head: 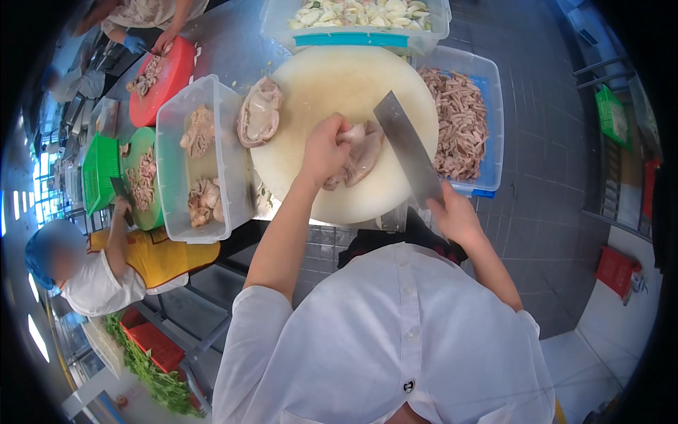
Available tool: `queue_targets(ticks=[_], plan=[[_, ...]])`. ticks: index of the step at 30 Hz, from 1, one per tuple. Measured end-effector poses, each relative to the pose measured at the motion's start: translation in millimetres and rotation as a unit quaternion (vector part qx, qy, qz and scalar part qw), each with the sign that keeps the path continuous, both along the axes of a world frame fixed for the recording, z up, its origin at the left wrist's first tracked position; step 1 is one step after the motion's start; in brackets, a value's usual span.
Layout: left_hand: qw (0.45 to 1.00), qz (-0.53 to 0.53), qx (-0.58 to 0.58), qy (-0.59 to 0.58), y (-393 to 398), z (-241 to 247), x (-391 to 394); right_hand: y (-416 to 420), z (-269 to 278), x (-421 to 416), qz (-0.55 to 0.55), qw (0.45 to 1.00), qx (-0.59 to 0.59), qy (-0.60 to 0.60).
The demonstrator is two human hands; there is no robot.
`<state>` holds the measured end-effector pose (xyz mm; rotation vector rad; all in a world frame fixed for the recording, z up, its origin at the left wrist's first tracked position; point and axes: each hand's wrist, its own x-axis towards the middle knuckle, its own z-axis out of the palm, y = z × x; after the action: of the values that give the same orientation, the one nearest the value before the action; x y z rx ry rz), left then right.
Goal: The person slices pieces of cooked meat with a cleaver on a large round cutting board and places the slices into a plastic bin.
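On a round white cutting board [344, 74], my left hand [326, 151] grips a pale piece of cooked meat [365, 153], perhaps stomach. My right hand [456, 214] holds a broad cleaver [408, 148] by its handle. Its blade slants over the right half of the board, beside the meat. A second piece, opened out like a shallow cup [260, 112], rests at the board's left edge. To the right, a clear plastic bin [492, 79] holds a heap of sliced meat strips [460, 124].
Behind the board stands a clear bin [270, 26] of pale sliced vegetables [365, 13]. Another clear bin [225, 159] at left contains several meat pieces. Two co-workers cut at a green board [139, 138] and a red board [183, 69]; one holds a cleaver [121, 193].
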<state>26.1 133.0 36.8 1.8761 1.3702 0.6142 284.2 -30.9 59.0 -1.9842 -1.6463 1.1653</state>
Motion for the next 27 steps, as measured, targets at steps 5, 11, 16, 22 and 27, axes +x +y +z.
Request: queue_targets(ticks=[5,11,16,22,27], plan=[[0.979,-0.022,0.201,-0.022,-26,-20,-8,-1,-3,1,-0.002,1.0,0.006,0.001],[0.966,-0.027,0.256,0.007,-44,-24,-10,0,2,-1,-0.008,1.0,-0.012,0.001],[0.971,-0.037,0.236,-0.008,-40,-19,-10,0,-1,1,-0.007,1.0,-0.012,0.008],[0.984,0.12,-0.012,-0.131,-6,-25,-10,1,7,-3,-0.019,1.0,0.0,0.02],[0.988,0.143,-0.057,-0.028,5,-11,-1,0,16,-12,-0.049,0.992,0.058,0.1]])
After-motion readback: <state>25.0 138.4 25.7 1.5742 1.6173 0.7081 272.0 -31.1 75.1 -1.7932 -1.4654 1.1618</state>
